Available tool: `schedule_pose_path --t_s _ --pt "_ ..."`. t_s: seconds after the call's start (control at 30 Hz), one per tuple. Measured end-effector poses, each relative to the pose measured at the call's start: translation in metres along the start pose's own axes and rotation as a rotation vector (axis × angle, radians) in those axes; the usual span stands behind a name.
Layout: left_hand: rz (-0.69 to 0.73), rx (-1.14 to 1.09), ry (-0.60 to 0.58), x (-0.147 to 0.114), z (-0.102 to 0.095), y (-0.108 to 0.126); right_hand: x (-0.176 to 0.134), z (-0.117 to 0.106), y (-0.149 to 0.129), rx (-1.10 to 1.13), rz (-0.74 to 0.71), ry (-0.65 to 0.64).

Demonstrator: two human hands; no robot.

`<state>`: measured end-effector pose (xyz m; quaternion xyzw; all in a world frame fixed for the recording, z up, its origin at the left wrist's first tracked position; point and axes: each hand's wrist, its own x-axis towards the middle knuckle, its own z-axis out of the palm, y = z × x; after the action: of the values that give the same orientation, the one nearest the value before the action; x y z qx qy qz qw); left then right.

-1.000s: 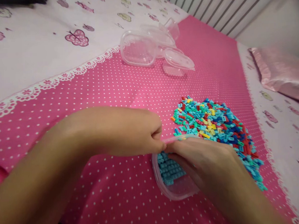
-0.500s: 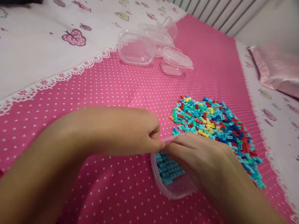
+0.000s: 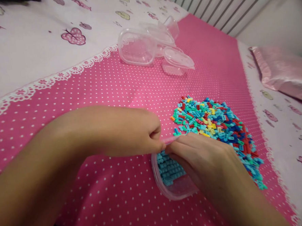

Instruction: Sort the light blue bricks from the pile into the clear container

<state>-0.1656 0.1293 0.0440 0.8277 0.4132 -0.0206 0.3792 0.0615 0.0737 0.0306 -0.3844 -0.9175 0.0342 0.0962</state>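
Note:
A clear plastic container (image 3: 168, 192) sits on the pink dotted bedspread, with light-blue toy building bricks (image 3: 170, 169) in neat rows inside it. My left hand (image 3: 139, 132) is curled closed at the container's far rim, its thumb tip meeting the fingers of my other hand. Bent over the container, my right hand (image 3: 202, 154) has its fingertips pinched together at the same spot and covers part of the inside. Whatever lies between the fingers of either hand is hidden. Right behind the right hand spreads a pile of loose, mixed-colour bricks (image 3: 210, 118).
Several clear plastic containers and lids (image 3: 136, 47) lie together farther back on the bedspread (image 3: 100, 88). A shiny pink pillow (image 3: 283, 67) rests at the right. Behind the bed's far end stands a white slatted panel (image 3: 211, 3).
The view has shifted very slightly. Both hands stay together at the container's rim, and the bricks look the same.

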Motion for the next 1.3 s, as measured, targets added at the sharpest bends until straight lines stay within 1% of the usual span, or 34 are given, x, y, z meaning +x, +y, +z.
schedule_pose_path --t_s 0.1,0.17,0.3,0.43,0.5,0.63,0.8,1.0,1.2,1.3 --pt "-0.075 -0.005 -0.115 0.001 -0.002 0.003 0.000 0.001 0.000 -0.023 -0.001 0.001" --pt "-0.101 0.000 -0.126 0.001 -0.003 0.006 -0.001 0.003 0.001 -0.031 0.008 -0.008" --pt "-0.099 0.011 -0.125 0.001 -0.004 0.007 -0.001 0.004 0.003 -0.014 0.001 -0.008" --pt "-0.084 -0.003 -0.112 0.000 -0.002 0.004 -0.001 0.001 0.003 0.045 0.020 -0.048" --pt "-0.096 -0.003 -0.116 0.000 -0.003 0.005 -0.002 -0.001 0.002 0.049 0.038 -0.046" --pt "-0.126 0.004 -0.131 -0.001 -0.005 0.010 -0.002 -0.001 0.001 0.033 0.027 -0.030" --pt "-0.141 0.019 -0.130 -0.001 -0.006 0.012 -0.002 -0.001 0.003 0.053 0.024 -0.046" --pt "-0.115 0.031 -0.122 -0.001 -0.006 0.011 -0.003 0.001 0.002 0.038 0.043 -0.034" --pt "-0.128 0.049 -0.118 0.000 -0.006 0.012 -0.003 -0.003 0.006 -0.024 0.009 -0.089" --pt "-0.129 0.062 -0.107 0.000 -0.006 0.013 -0.003 -0.005 0.009 -0.028 -0.009 -0.081"
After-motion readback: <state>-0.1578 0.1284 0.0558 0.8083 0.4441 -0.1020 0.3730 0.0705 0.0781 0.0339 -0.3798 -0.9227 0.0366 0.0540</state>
